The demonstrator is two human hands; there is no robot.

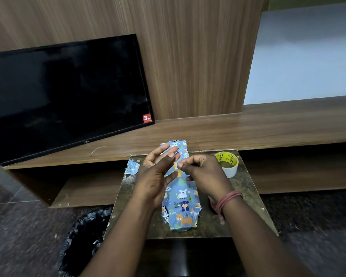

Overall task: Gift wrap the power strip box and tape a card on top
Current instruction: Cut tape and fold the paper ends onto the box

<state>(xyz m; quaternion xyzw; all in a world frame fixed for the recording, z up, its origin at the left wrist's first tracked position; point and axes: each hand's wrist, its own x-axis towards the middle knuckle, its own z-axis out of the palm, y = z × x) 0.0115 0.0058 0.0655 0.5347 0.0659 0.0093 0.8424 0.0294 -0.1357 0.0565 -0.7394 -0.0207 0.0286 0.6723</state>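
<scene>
- The long box wrapped in blue paper printed with cartoon animals (183, 198) lies lengthwise on the small dark mottled tabletop (248, 198) at lower centre of the frame, its far end reaching the wooden ledge behind and its near end showing folded, ragged paper edges.
- My left hand (156, 176) hovers over the middle of the box, palm turned inward, fingers loosely spread and nearly straight — it grips nothing that I can see.
- My right hand (204, 174) sits just right of it over the box, fingers curled in with thumb and forefinger tips pinched together near my left thumb; whether a bit of clear tape is between them I cannot tell.
- A bundle of reddish threads (227, 202) circles my right wrist.
- A roll of tape with a yellow printed core (228, 163) stands on the far right corner of the tabletop, just beside my right hand.
- A torn scrap of the same blue animal paper (131, 166) lies at the far left corner of the tabletop, partly over the edge.
- A black flat-screen television (64, 96) leans on the brown wooden shelf unit (248, 128) in the upper left of the frame, a red sticker on its lower right corner.
- A bin lined with a black plastic bag (84, 236) sits at lower left, on the dark speckled floor — beside the tabletop.
</scene>
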